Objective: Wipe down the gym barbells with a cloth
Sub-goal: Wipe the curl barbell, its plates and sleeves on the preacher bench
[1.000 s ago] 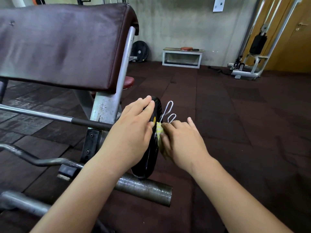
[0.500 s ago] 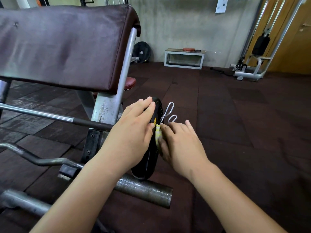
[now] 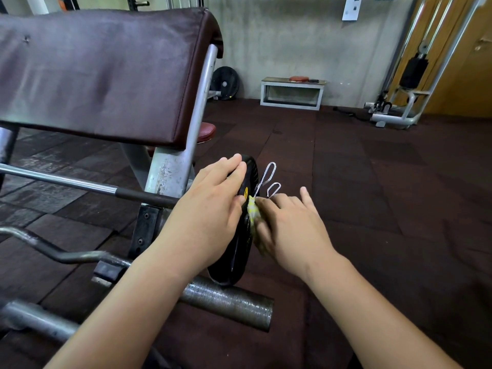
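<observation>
Cloth (image 3: 254, 213) under right hand (image 3: 290, 230), against plate (image 3: 239, 251)
</observation>
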The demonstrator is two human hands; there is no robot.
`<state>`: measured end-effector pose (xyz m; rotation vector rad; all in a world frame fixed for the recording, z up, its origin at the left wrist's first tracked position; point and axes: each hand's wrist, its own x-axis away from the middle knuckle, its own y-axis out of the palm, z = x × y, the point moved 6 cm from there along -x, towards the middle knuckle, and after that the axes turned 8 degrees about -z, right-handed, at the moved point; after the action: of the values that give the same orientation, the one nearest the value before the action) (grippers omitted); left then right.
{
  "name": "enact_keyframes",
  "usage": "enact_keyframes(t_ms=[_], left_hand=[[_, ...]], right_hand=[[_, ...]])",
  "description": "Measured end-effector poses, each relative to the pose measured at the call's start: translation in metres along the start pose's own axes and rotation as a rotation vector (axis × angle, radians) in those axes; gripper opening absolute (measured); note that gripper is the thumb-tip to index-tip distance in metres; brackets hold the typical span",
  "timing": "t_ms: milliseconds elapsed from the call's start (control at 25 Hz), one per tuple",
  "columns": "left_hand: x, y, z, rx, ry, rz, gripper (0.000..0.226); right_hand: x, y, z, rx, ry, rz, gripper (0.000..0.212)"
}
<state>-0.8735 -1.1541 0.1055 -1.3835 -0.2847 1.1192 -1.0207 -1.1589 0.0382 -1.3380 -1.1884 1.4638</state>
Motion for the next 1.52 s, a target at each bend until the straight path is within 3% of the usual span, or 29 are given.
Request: enact_keyframes(t_ms=[160,440,680,920,1160,1360,1520], left_hand=[[0.000,0.000,0.000,0.001,0.004,0.006,0.053],[0.000,0.000,-0.002,0.035,0.002,0.011,0.054],[0.001,0.000,-0.003,0.044,0.006,0.019,0.053],[0.000,0.001,-0.003,0.038,0.004,0.026,0.053],[0.001,0.000,-0.003,0.044,0.009,0.024,0.053],[0.001,-0.001,-0.002,0.041,0.007,0.026,0.053],[0.001,-0.002,-0.002,0.039,0.008,0.018,0.054]], right_hand=[[0.022,0.004,0.013,0.036,-0.088,0.012,0.054],[0.003,-0.002,0.014,-0.011,0.018,-0.017,0.056],[0.024,0.003,0.014,0.016,-0.094,0.029,0.054],[0.002,-0.004,0.019,-0.030,0.002,-0.015,0.058],[0.023,0.004,0.016,-0.016,-0.113,0.041,0.053],[0.008,-0.004,0.027,-0.042,-0.008,-0.004,0.055],[0.011,0.001,0.007,-0.030,-0.058,0.000,0.057]])
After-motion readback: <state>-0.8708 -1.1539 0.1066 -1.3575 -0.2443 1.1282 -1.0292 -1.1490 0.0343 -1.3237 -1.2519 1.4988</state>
